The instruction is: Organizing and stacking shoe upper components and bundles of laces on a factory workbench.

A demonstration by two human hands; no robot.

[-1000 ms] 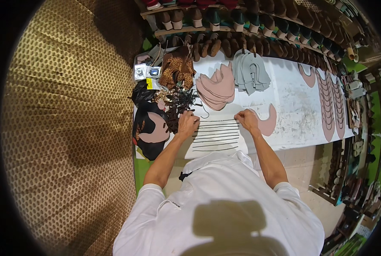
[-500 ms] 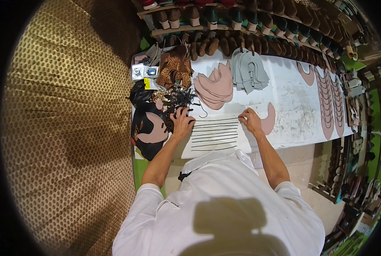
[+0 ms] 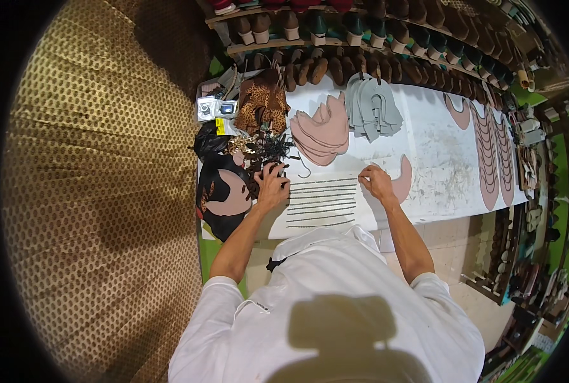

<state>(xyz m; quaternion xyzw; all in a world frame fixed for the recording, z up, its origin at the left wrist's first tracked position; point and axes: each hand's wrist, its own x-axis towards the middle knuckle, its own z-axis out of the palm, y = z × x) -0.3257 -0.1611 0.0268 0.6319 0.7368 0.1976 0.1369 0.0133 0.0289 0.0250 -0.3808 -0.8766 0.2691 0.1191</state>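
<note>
With left hand [image 3: 272,184] spread over brown pieces [image 3: 252,185] at ten o'clock from thin strips [image 3: 321,209], right hand [image 3: 377,180] pinched at two, cannot tell whether gripping anything. Rowed between both, likely against tangling. Beyond, at twelve, pink cutouts [image 3: 323,137], perhaps stacked for space.

I can't tell from here whether the left hand [image 3: 272,187] grips any of the dark pieces [image 3: 253,181] at its fingertips, nor whether the right hand [image 3: 377,182] pinches anything; the detail is too small for me. That hand covers part of the pink crescent [image 3: 402,179], and the upper edge cuts off my view of the red shoes [image 3: 304,5]
</note>
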